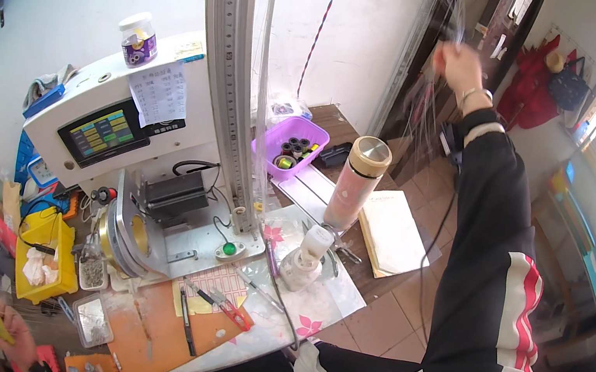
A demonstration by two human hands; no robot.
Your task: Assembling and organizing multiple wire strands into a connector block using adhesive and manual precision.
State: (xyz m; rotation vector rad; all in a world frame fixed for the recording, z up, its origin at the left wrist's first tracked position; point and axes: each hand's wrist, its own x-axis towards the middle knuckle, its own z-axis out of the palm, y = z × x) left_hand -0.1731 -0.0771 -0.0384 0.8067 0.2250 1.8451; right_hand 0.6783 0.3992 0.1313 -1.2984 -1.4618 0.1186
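Observation:
Raised at the upper right, my right hand [461, 70] is closed around thin clear strands [460, 25]. The strands fan out above the fist and hang loosely below it; motion smears them a little. My left hand [14, 337] shows only in part at the lower left rim, low beside the table. Its fingers are blurred, and I cannot make out whether it holds anything. Near it lie a small clear tray [93, 321] and an orange mat [161, 321]. On the mat are a black slim tool [187, 323] and a red-handled tool [233, 312].
A white machine with a screen [104, 131] and an upright ruled rail [232, 72] stands at the left. A pink flask [357, 184], white bottle [303, 262], purple basket [290, 145] and notebook [394, 234] fill the right side. A yellow bin [48, 266] sits left.

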